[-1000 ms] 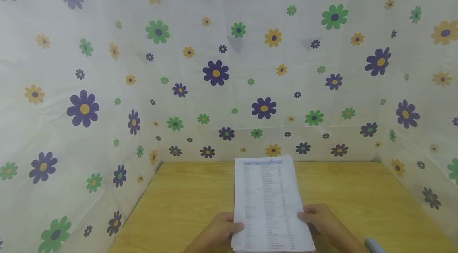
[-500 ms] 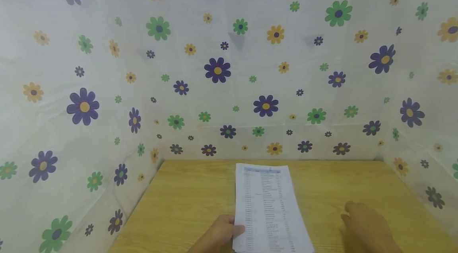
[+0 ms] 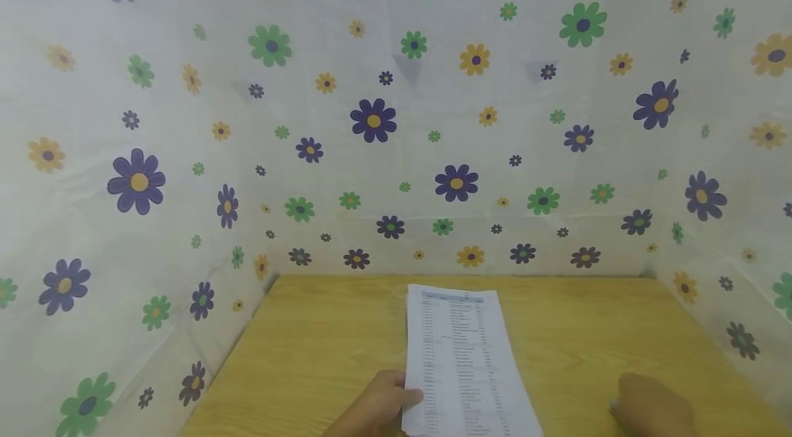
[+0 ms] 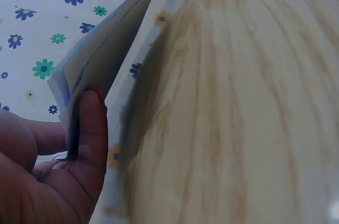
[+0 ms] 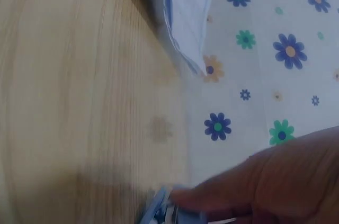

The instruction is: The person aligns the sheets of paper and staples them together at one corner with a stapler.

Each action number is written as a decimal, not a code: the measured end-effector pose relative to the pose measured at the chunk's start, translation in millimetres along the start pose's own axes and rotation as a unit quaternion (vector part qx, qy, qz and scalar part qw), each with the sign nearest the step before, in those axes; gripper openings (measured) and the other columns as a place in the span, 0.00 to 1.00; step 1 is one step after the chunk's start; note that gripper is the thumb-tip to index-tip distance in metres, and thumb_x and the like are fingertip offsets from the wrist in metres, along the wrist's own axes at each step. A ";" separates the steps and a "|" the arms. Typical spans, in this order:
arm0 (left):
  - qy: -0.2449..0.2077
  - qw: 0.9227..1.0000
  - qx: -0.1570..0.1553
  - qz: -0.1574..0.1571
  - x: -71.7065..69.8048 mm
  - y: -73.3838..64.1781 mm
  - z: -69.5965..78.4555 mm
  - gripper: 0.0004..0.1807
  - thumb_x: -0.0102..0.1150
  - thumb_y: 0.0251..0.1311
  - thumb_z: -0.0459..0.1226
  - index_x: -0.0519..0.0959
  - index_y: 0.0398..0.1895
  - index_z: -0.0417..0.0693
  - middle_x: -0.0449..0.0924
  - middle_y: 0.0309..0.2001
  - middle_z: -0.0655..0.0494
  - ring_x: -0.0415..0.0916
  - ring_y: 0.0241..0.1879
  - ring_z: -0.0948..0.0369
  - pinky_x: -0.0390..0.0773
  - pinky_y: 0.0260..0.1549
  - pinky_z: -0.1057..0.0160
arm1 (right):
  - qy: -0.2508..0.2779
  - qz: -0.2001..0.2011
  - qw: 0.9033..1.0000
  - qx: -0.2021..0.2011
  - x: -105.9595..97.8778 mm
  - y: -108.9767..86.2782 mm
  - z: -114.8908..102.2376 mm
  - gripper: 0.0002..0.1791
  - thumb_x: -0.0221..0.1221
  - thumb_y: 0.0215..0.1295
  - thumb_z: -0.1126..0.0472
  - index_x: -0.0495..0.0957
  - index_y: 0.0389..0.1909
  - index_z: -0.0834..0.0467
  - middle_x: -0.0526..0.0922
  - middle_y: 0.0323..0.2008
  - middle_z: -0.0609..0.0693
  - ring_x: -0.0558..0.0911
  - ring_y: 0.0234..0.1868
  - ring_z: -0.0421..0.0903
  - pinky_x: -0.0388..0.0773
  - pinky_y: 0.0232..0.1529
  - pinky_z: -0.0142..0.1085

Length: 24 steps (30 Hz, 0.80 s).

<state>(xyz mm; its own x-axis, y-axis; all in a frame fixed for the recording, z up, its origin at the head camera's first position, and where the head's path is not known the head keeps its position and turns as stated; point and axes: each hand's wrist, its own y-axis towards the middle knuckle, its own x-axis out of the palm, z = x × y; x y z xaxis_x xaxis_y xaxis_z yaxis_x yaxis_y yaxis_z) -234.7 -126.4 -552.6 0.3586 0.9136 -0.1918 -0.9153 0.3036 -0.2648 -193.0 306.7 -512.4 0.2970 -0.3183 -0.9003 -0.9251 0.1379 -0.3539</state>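
Observation:
A stack of printed sheets (image 3: pixel 464 361), with columns of text under a blue header row, is held up over the table in the head view. My left hand (image 3: pixel 377 401) grips its left edge, thumb on top. In the left wrist view the fingers (image 4: pixel 91 128) curl beneath the sheets (image 4: pixel 100 49), whose edges fan slightly apart. Off to the right of the stack, my right hand (image 3: pixel 656 406) grips a light blue stapler (image 3: pixel 614 407), mostly covered by the hand. The right wrist view shows the thumb (image 5: pixel 212 195) on the stapler (image 5: pixel 159 208), with a metal strip visible.
The wood-grain table (image 3: pixel 322 327) lies under both hands. A white sheet with printed flowers (image 3: pixel 346 169) stands along its back and both sides.
My right hand has let go of the papers' right edge, moved right and taken hold of the stapler. The left hand keeps its grip; the stack's top has dipped slightly.

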 end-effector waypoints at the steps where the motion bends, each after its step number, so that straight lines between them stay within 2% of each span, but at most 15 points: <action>1: -0.005 1.000 -0.001 -0.003 -0.2 -0.3 0.1 0.13 0.57 0.68 0.30 0.82 0.52 0.34 0.88 0.43 0.47 0.87 0.42 0.51 0.85 0.44 0.52 | 0.007 0.002 1.000 -0.015 -0.3 1.4 -4.7 0.14 0.62 0.65 0.57 0.78 0.39 0.66 0.82 0.31 0.54 0.81 0.33 0.53 0.81 0.38 0.55; 6: -0.005 1.000 -0.007 -0.014 -2.6 -1.9 2.2 0.14 0.58 0.69 0.32 0.81 0.54 0.36 0.88 0.45 0.48 0.86 0.44 0.51 0.85 0.46 0.50 | 0.066 0.025 0.994 -0.089 5.1 11.2 -34.3 0.16 0.57 0.67 0.58 0.76 0.49 0.64 0.83 0.32 0.51 0.80 0.32 0.49 0.81 0.35 0.52; 10: -0.005 1.000 -0.019 -0.020 -2.7 -4.2 2.8 0.14 0.58 0.70 0.33 0.81 0.55 0.38 0.88 0.45 0.51 0.86 0.44 0.52 0.85 0.45 0.51 | 0.093 0.062 0.988 -0.105 17.9 20.4 -53.3 0.13 0.57 0.64 0.56 0.76 0.44 0.60 0.82 0.29 0.48 0.77 0.29 0.47 0.78 0.30 0.46; 15: -0.026 0.999 -0.028 -0.030 -0.2 -5.2 1.0 0.14 0.57 0.70 0.33 0.81 0.55 0.38 0.88 0.44 0.51 0.87 0.44 0.52 0.86 0.44 0.51 | 0.080 0.109 0.986 -0.102 28.6 23.1 -67.4 0.20 0.58 0.70 0.46 0.77 0.40 0.62 0.77 0.24 0.47 0.74 0.25 0.45 0.72 0.24 0.40; 17: -0.031 0.998 -0.034 -0.031 0.2 -5.7 0.3 0.14 0.57 0.70 0.33 0.81 0.55 0.37 0.88 0.44 0.50 0.87 0.43 0.51 0.86 0.44 0.51 | 0.048 0.137 0.983 -0.110 29.1 19.9 -67.8 0.20 0.57 0.73 0.47 0.76 0.38 0.63 0.75 0.23 0.48 0.73 0.23 0.44 0.73 0.22 0.39; 18: -0.032 0.998 -0.035 -0.032 0.2 -5.9 0.1 0.14 0.56 0.70 0.33 0.81 0.54 0.37 0.88 0.44 0.50 0.87 0.43 0.51 0.86 0.44 0.51 | 0.031 0.151 0.981 -0.118 28.4 17.6 -66.9 0.17 0.59 0.72 0.51 0.76 0.39 0.63 0.76 0.24 0.49 0.75 0.25 0.45 0.75 0.23 0.40; 20: -0.030 0.998 -0.038 -0.032 -0.1 -6.0 0.6 0.14 0.57 0.70 0.34 0.81 0.55 0.37 0.88 0.44 0.50 0.87 0.44 0.51 0.86 0.44 0.50 | 0.007 0.185 0.972 -0.147 25.7 14.9 -62.4 0.06 0.60 0.67 0.62 0.78 0.39 0.62 0.79 0.30 0.50 0.79 0.30 0.47 0.80 0.29 0.45; 21: -0.034 0.998 -0.040 -0.033 -0.4 -6.1 1.1 0.14 0.57 0.70 0.34 0.80 0.56 0.38 0.88 0.45 0.50 0.86 0.44 0.51 0.85 0.44 0.50 | -0.002 0.196 0.966 -0.171 23.7 14.2 -59.8 0.05 0.61 0.62 0.67 0.79 0.39 0.60 0.81 0.33 0.51 0.81 0.34 0.50 0.82 0.34 0.47; 23: -0.025 0.998 -0.038 -0.032 -1.4 -5.6 2.8 0.15 0.58 0.70 0.35 0.80 0.56 0.38 0.88 0.46 0.51 0.86 0.45 0.52 0.85 0.45 0.49 | -0.010 0.190 0.956 -0.224 19.3 15.1 -55.0 0.13 0.62 0.56 0.73 0.80 0.42 0.57 0.82 0.40 0.50 0.83 0.42 0.51 0.83 0.45 0.50; 24: -0.024 0.999 -0.037 -0.032 -2.0 -5.5 3.7 0.15 0.58 0.71 0.35 0.80 0.57 0.38 0.88 0.46 0.50 0.86 0.45 0.51 0.85 0.46 0.49 | -0.001 0.174 0.954 -0.244 17.3 16.5 -53.1 0.16 0.64 0.54 0.73 0.81 0.42 0.54 0.83 0.43 0.47 0.82 0.45 0.50 0.82 0.49 0.51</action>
<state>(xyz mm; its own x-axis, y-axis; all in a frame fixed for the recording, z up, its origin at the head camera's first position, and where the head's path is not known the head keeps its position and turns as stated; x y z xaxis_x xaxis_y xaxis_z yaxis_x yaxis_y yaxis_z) -231.1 -128.9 -547.3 0.4048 0.9054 -0.1280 -0.8744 0.3424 -0.3437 -215.7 253.7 -520.4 -0.0479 -0.3306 -0.9426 -0.9676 -0.2187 0.1258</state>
